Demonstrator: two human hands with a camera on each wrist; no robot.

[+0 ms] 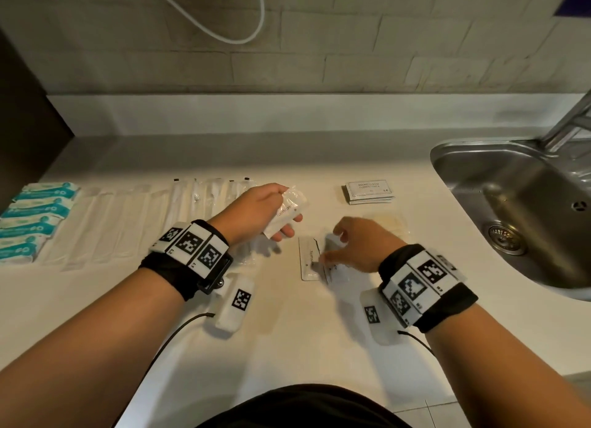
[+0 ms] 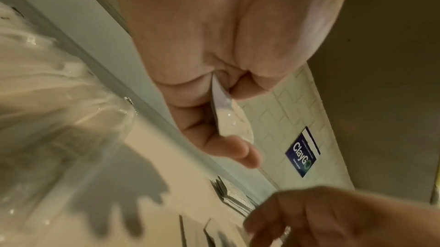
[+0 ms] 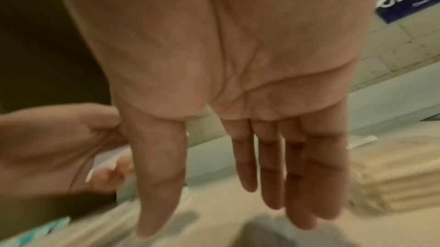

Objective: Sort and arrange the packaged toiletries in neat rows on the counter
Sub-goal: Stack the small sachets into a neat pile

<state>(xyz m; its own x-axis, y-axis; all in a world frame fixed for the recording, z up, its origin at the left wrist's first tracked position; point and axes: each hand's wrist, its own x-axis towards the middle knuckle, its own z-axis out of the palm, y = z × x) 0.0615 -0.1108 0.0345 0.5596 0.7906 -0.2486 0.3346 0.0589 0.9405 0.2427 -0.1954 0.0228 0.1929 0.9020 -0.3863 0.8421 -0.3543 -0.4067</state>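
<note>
Item: a small white toothpaste sachet in clear plastic wrap (image 1: 285,212) is being held above the pale counter (image 1: 287,331), just left of the head view's centre. It is being pinched between the thumb and curled fingers of the left hand (image 1: 256,213). Its long axis is running diagonally, one end pointing to the upper right of the frame, the other to the lower left. In the left wrist view the sachet (image 2: 228,119) is being seen edge-on, clamped under the thumb.

Item: two more flat white toothpaste sachets (image 1: 309,257) are lying on the counter at frame centre, long axes running roughly top to bottom. The right hand (image 1: 361,245) is being held over them, fingers straight and relaxed, nothing grasped; contact cannot be told.

Item: teal-and-white wrapped packs (image 1: 35,216), in a column at the left edge.

Item: long clear-wrapped white items (image 1: 204,197), side by side, upper left of centre.

Item: grey shampoo sachets (image 1: 368,191), stacked upper right of centre.

Item: a steel sink (image 1: 511,204), at the right edge.
</note>
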